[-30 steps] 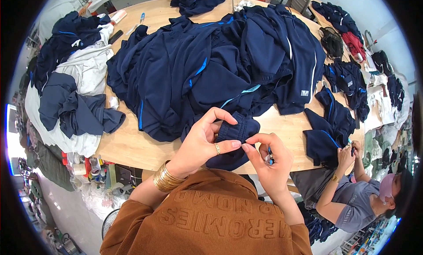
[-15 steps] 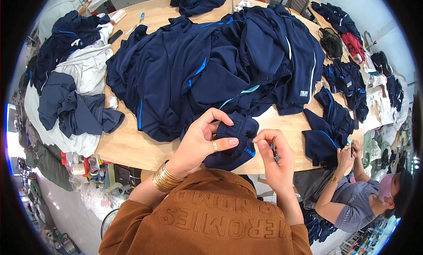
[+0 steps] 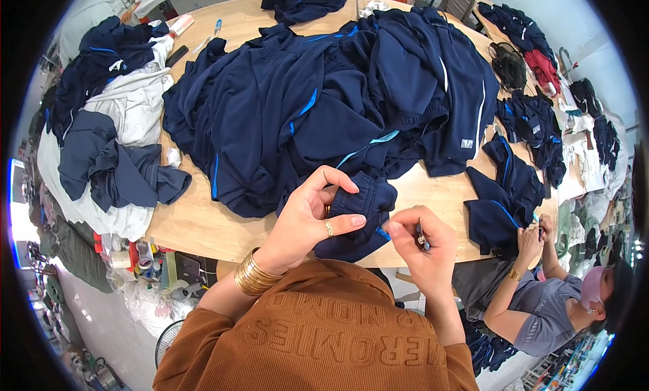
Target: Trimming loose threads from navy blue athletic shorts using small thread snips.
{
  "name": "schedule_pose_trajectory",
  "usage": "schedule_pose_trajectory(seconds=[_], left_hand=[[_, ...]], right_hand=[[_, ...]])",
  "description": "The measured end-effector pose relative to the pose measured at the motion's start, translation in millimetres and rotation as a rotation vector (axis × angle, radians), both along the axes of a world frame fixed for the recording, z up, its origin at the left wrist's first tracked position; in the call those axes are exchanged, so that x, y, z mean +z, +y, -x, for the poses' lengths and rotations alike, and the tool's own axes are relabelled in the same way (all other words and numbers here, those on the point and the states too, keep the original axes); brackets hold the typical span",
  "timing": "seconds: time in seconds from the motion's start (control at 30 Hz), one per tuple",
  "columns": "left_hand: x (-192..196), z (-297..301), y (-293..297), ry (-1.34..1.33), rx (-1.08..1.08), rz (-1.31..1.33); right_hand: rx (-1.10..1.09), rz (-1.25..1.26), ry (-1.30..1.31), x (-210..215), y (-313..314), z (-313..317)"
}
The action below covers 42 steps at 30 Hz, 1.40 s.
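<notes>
My left hand (image 3: pixel 301 215), with gold bangles at the wrist, is closed on the gathered elastic band of a navy garment (image 3: pixel 357 200) at the table's near edge. Its thumb presses the band from the front. Just right of the cloth, my right hand (image 3: pixel 433 246) has thumb and forefinger pinched together; any thread between the tips is too small to make out. Tucked in that hand is a small dark metal tool (image 3: pixel 422 238), like thread snips, its blades mostly hidden by the fingers. Beyond both hands lies a big heap of navy garments (image 3: pixel 270 107) with blue and white trim.
Grey and navy clothes (image 3: pixel 108 161) lie over white cloth on the left. At right, a co-worker (image 3: pixel 554 310) handles a navy garment (image 3: pixel 497 222) at the same wooden table (image 3: pixel 433 196). A black bag (image 3: pixel 507 65) and a red cloth (image 3: pixel 542 70) sit farther back.
My right hand has drawn slightly down and away from the band, its fingertips now lower beside the blue trim. The left hand keeps its hold in place.
</notes>
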<state>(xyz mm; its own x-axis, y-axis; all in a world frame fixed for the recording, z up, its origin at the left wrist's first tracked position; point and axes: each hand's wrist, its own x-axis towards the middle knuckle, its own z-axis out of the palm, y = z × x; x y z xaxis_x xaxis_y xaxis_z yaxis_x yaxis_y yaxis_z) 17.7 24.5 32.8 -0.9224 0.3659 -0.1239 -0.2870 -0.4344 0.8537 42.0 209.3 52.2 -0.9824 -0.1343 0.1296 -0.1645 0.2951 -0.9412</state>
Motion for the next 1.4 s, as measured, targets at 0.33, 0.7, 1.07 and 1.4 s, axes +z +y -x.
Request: schedule_pose_trajectory(seconds=[0.33, 0.7, 1.07, 1.4], left_hand=[[-2, 1, 0, 0.137, -0.059, 0.138], [1, -1, -1, 0.186, 0.043, 0.111], [6, -2, -2, 0.207, 0.041, 0.076], [6, -2, -3, 0.172, 0.018, 0.058]], right_hand=[[-0.023, -0.099, 0.081, 3, -12, 6], [0.158, 0.41, -0.479, 20, 6, -3], [0.361, 0.425, -0.796, 19, -1, -7], [0.358, 0.359, -0.841, 20, 1, -6]])
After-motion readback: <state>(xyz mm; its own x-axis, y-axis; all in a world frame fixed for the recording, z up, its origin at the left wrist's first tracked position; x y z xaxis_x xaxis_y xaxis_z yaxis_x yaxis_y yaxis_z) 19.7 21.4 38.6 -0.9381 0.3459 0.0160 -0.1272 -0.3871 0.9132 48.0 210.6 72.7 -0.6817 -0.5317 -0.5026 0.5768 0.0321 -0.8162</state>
